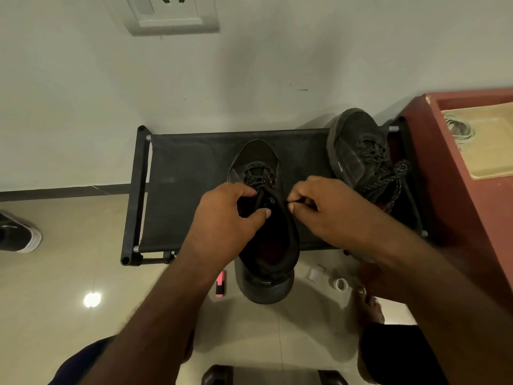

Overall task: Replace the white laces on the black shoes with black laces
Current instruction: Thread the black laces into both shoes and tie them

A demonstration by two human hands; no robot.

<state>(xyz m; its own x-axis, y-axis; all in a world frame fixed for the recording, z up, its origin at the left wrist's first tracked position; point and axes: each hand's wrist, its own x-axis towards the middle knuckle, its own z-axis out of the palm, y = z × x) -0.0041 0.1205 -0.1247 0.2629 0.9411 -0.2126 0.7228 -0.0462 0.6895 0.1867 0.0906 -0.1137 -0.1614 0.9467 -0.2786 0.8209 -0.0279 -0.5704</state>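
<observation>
Black shoe (263, 218) on rack, toe away, black-laced — second shoe (358, 151) tilted at right, laces (388, 176) trailing

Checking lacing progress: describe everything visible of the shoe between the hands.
The shoe is black, suede-like, with padded collar and reddish insole. It sits upright on the fabric rack, toe toward the wall, heel overhanging. Speckled black lace crosses its front eyelets. The left hand grips its collar; the right hand pinches the lace.
</observation>
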